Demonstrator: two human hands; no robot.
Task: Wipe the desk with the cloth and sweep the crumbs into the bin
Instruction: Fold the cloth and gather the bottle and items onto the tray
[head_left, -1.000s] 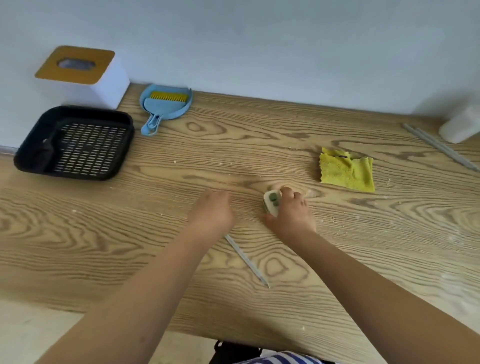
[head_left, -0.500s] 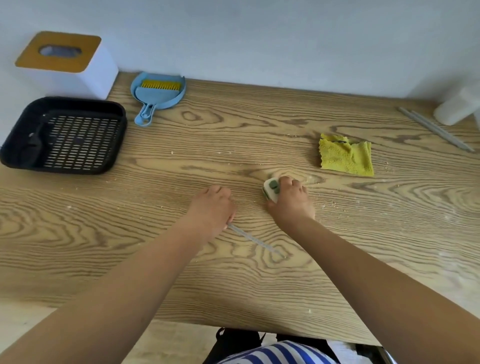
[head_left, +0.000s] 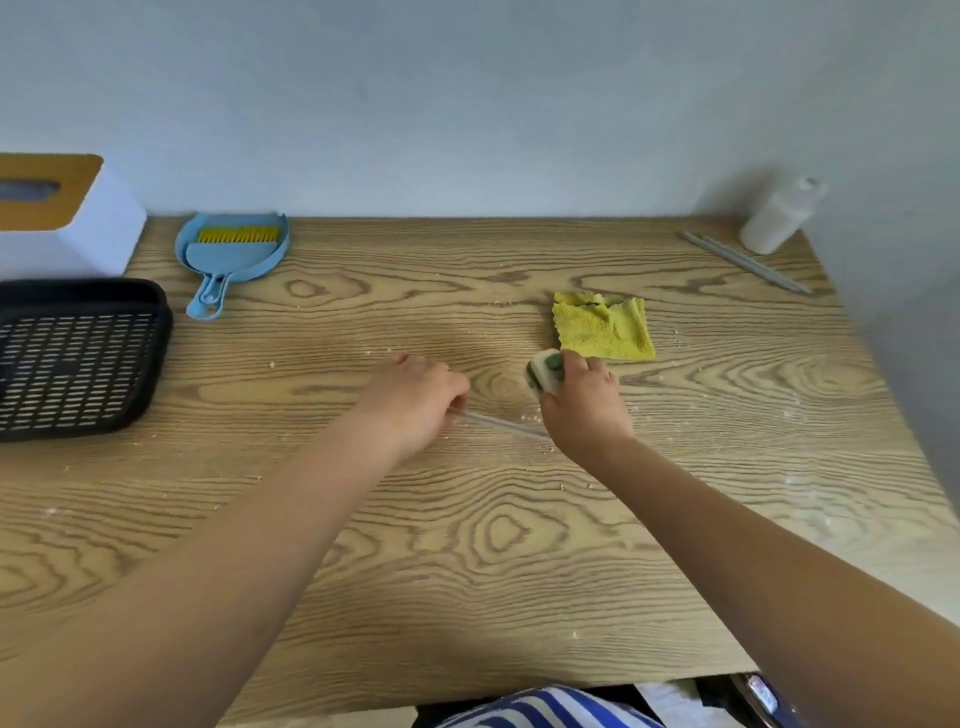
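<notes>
Yellow cloth (head_left: 602, 328) near desk's (head_left: 467, 545) far edge: soft, limp, pinch mid-fold; left hand (head_left: 415, 395) pinches thin rod (head_left: 498, 423), right hand (head_left: 584, 402) grips small eraser-like block (head_left: 545, 370).

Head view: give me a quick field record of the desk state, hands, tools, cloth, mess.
left hand: grips a thin grey stick lying low over the desk
right hand: holds a small white-and-green object
cloth: yellow, crumpled, lying on the desk just beyond the right hand, untouched
dustpan and brush: blue, far left by the wall, unused
black slotted tray: left edge of the desk
crumbs: scattered over the desk, not yet swept
bin: cannot tell which item it is
</notes>
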